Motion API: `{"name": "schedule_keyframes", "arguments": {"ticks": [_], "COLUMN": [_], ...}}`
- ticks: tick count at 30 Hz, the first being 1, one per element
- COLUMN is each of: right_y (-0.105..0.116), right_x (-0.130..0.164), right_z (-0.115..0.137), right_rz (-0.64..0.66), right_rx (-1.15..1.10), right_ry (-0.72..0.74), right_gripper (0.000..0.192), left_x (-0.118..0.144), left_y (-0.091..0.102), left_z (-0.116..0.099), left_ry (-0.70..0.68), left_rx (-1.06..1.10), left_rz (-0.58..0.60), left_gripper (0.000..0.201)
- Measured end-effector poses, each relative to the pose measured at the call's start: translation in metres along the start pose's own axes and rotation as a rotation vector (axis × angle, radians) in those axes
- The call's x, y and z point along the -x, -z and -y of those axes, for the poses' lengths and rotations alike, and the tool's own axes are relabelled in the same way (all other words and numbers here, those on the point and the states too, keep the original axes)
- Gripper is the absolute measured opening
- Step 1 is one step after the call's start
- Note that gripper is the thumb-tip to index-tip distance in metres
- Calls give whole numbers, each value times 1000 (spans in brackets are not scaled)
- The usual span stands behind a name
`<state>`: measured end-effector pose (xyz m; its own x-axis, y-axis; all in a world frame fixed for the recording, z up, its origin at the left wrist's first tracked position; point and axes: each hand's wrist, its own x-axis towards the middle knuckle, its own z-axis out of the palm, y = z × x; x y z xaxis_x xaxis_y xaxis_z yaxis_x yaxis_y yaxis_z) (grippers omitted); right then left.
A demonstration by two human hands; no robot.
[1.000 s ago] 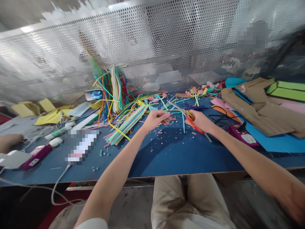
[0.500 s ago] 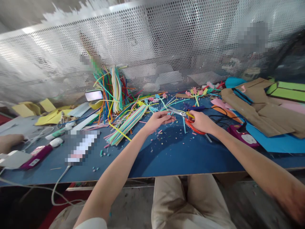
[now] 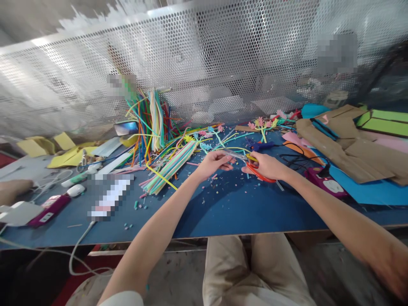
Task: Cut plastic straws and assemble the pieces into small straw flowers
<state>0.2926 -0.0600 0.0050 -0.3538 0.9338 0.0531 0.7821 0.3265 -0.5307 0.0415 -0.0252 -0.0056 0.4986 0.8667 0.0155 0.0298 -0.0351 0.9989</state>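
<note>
My right hand [image 3: 267, 165] grips scissors with orange-and-yellow handles [image 3: 263, 175]. Their metal blades [image 3: 235, 154] point left and reach the fingertips of my left hand [image 3: 217, 163]. That hand is closed in a pinch; the small light blue pipe cleaner piece in it is mostly hidden now. Just beyond the hands lie pipe cleaner sprigs with blue tips [image 3: 205, 146], and a pink-and-yellow sprig [image 3: 262, 124] stands out farther back. Tiny coloured clippings [image 3: 217, 192] are scattered on the blue tabletop [image 3: 229, 216] below my hands.
Left of my hands lies a bundle of pastel pipe cleaners [image 3: 172, 168], with a taller bunch [image 3: 156, 121] behind. A blue glue gun [image 3: 263, 145] with a black cord, a purple power strip [image 3: 325, 182] and cardboard [image 3: 360, 148] are at right. Another person's hand [image 3: 14, 191] shows far left.
The scissor handles look farther apart, and the blades have tilted lower over my left fingertips. The light blue bits seen at those fingertips are now mostly hidden.
</note>
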Motion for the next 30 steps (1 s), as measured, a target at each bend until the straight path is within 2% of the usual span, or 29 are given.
{"name": "schedule_keyframes", "arguments": {"ticks": [4,7,10,14,20,22,24,26,28,30], "right_y": [-2,-2,0,2,-2,-6,-10,-15,-17,-17], "right_x": [-4,-8,-10,-9,-10,-11,-11,-11,-10,-10], "right_z": [0,-5,-11,-13,-10,-7,-2,4,7,8], "right_rz": [-54,-168,-259,-296,-299,-252,-177,-118,-92,-86], "right_rx": [-275,-331,-290,-244,11,112,171,198,214,216], "right_ry": [6,-49,-109,-135,-147,-173,-194,-194,-182,-168], "right_gripper": [45,48,48,44,35,37,41,40,33,26], "left_x": [3,4,4,4,4,5,8,11,13,15], "left_y": [-1,-2,-3,-6,-7,-4,-1,2,2,2], "left_z": [-5,-5,-5,-5,-7,-9,-11,-12,-13,-12], "left_ry": [-14,-3,-18,-95,-67,-93,-122,-135,-137,-147], "left_rx": [-14,-73,-165,-324,-191,-347,-676,-1008,-1193,-1250], "left_rz": [-5,-8,-6,18,-13,-58,-121,-138,-72,20], "left_gripper": [44,48,44,40,42,40,36,32,29,27]}}
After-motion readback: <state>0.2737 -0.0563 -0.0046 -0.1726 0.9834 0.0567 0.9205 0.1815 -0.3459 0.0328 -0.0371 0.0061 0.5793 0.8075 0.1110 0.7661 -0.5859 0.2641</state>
